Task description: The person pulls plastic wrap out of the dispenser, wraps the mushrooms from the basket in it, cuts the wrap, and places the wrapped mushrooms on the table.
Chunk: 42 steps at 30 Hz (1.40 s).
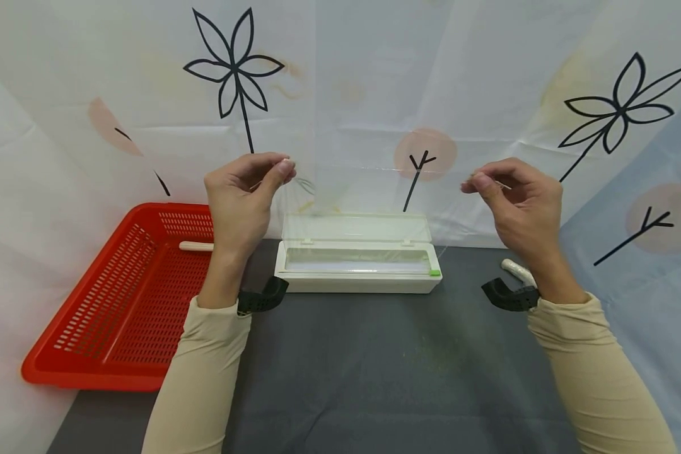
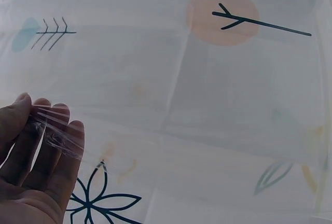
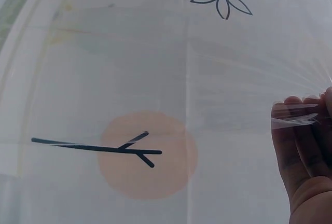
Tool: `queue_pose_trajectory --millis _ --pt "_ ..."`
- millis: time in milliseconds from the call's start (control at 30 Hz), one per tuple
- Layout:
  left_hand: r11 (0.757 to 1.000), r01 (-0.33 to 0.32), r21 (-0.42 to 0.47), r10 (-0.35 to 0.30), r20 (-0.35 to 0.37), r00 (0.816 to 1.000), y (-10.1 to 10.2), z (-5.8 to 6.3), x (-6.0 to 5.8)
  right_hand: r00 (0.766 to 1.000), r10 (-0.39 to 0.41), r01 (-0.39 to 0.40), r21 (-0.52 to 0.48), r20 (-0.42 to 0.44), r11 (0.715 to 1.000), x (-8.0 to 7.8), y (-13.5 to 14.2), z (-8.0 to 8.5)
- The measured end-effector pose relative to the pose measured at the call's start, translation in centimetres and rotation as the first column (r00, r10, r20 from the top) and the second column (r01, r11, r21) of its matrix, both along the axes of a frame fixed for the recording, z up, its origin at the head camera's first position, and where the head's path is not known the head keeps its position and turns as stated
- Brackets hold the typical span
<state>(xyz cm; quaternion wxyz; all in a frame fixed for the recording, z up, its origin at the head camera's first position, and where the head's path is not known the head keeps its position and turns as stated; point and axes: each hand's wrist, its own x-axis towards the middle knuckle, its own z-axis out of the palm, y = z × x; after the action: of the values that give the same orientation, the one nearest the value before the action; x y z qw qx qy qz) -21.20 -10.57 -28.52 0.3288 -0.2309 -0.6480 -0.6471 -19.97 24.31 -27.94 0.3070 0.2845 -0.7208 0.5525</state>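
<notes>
White fabric printed with dark flowers and twigs hangs as a backdrop [image 1: 340, 75] before you, above your grey-cloth-covered bench [image 1: 374, 366]. On your left sits a red plastic slotted basket [image 1: 93, 376]. Thin, clear plastic film [image 1: 369, 180] spans the air between your hands, over a long white plastic box [image 1: 357, 284] with its clear lid [image 1: 356, 228] raised; whether the film is joined to the box, you cannot tell. Your left hand [image 1: 241, 202] and right hand [image 1: 524, 202] are well apart, each pinching a film corner between thumb and fingers. Keep both pinches level and your pull outward and even; slack would likely let the film fold onto itself, while a hard tug could tear it. The head view places both hands against the box and the small green tab [image 1: 434, 273] at its right end. Your left wrist view reveals film bunched across the fingers, hidden from above; your right wrist view shows fine creases fanning from the fingertips.
</notes>
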Motion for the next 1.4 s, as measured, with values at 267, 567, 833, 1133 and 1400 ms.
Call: queue_pose_trajectory --millis 267,567,833,1133,1400 --pt "0.947 0.288 -0.145 -0.258 0.197 0.946 -1.5 -0.4 2.7 0.987 0.111 -0.134 0.207 0.120 0.969 3.1 1.1 -0.9" --pt "0.833 0.528 -0.165 -0.437 0.390 0.811 -3.5 -1.1 5.6 0.854 0.456 -0.480 0.040 0.250 0.877 5.7 2.0 -2.7" --pt "0.700 0.714 -0.005 -0.555 0.626 0.548 -4.2 -5.0 6.2 0.678 0.548 -0.618 -0.023 0.491 0.786 6.6 2.3 -6.8" --pt "0.619 0.780 0.094 -0.492 0.821 0.291 -3.7 -12.4 7.6 0.418 0.444 -0.633 -0.096 0.792 0.768 8.1 2.2 -13.0" --pt "0.331 0.915 -0.233 -0.504 0.776 0.380 -3.8 -16.4 9.1 0.339 0.421 -0.744 -0.034 0.841 0.667 9.5 2.2 -17.0"
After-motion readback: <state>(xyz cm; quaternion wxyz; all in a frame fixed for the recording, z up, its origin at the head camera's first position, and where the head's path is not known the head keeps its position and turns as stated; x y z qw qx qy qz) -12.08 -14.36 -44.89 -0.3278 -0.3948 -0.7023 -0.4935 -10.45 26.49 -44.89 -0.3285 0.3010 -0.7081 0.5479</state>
